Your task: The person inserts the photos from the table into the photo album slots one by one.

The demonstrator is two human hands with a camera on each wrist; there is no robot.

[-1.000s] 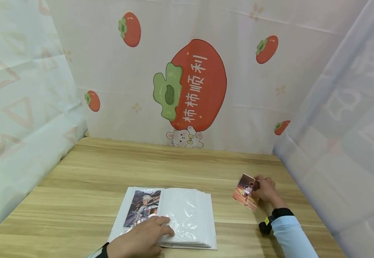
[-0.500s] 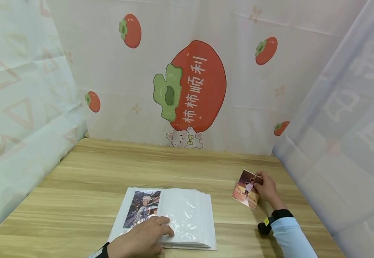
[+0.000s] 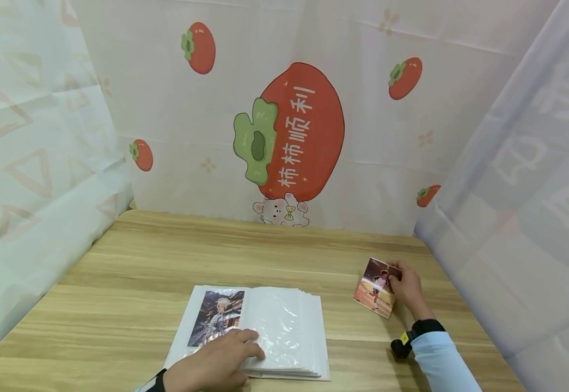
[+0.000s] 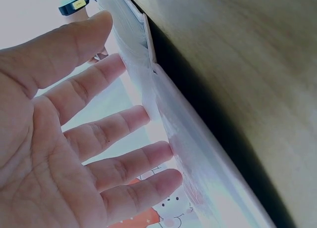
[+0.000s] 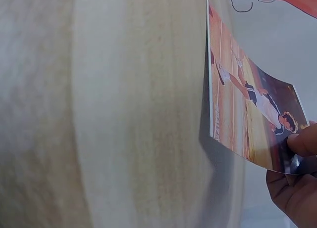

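Note:
An open photo album [image 3: 276, 326] lies near the front of the table, its right page a blank clear sleeve over white. On its left page sits a photo of a figure in a pale hat [image 3: 218, 313]. My left hand [image 3: 220, 356] rests over the lower middle of the album, fingers spread; in the left wrist view the fingertips [image 4: 161, 149] touch the pages. To the right, my right hand [image 3: 408, 288] pinches a photo card [image 3: 376, 288] by its upper right edge. The right wrist view shows the card [image 5: 252, 104] tilted, picturing a running figure, with the thumb [image 5: 303, 139] on its face.
The wood-grain table [image 3: 176, 245] extends behind and beside the album. White cloth with printed persimmons [image 3: 309, 130] hangs behind, and more cloth closes in the left [image 3: 44, 163] and right [image 3: 524, 207] sides. A small black camera [image 3: 402, 347] sits on the right wrist.
The right hand has raised the photo card slightly and turned it so its picture shows more fully; over the last half second it barely moves. The left hand stays on the album.

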